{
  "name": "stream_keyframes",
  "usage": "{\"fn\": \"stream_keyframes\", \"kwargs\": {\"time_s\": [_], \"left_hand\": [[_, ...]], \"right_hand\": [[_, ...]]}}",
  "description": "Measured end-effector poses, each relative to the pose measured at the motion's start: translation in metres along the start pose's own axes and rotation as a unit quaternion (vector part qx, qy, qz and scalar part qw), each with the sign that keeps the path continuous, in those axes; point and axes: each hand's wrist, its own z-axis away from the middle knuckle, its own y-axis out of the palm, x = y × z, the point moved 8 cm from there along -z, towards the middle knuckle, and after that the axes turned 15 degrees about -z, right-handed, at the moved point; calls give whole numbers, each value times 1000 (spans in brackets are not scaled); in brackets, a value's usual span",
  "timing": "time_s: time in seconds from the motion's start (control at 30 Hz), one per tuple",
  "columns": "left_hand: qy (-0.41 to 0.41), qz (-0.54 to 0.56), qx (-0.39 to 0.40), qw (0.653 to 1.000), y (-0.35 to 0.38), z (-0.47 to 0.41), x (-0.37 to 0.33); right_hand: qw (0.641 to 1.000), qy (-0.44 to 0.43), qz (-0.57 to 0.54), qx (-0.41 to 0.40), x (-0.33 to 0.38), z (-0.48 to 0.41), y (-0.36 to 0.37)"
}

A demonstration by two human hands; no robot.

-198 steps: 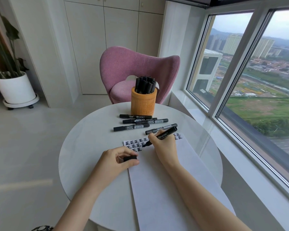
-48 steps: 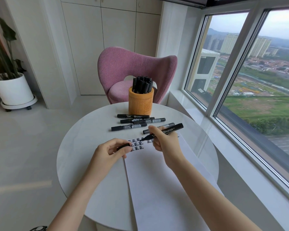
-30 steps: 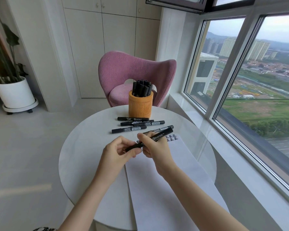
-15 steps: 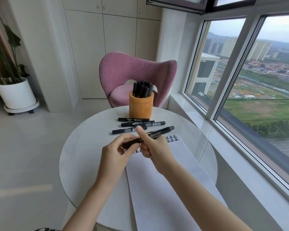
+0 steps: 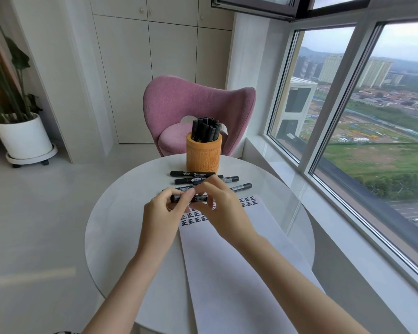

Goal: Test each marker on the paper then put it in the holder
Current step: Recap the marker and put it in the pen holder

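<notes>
The fingers of the left hand (image 5: pixel 162 213) pinch one end of the black marker (image 5: pixel 198 198) and the curled fingers of the right hand (image 5: pixel 223 208) grip its middle (level, above the paper (image 5: pixel 239 261)), with the holder (image 5: pixel 204 155) beyond them.

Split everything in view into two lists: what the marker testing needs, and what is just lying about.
Job: marker, pinched by left hand and right hand; loose markers; paper; holder; table.
Lying about: chair; potted plant; cupboards; window.
</notes>
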Motion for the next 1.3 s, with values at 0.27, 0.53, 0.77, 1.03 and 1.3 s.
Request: {"fn": "stream_keyframes", "kwargs": {"time_s": [0.27,0.53,0.77,1.03,1.3], "left_hand": [[-14,10,70,997,22,-13,8],[-7,-27,85,996,39,-18,21],[-4,-36,82,996,40,-22,24],[3,-47,86,995,46,-30,23],[22,-91,62,994,55,-37,18]], "right_hand": [[976,72,-134,-154,-35,-38,-33],[953,14,-149,-262,-31,-109,-65],[948,20,-150,-282,-40,-135,-64],[975,50,-32,-213,-59,-139,-46],[983,91,81,-134,-63,-144,-41]]}}
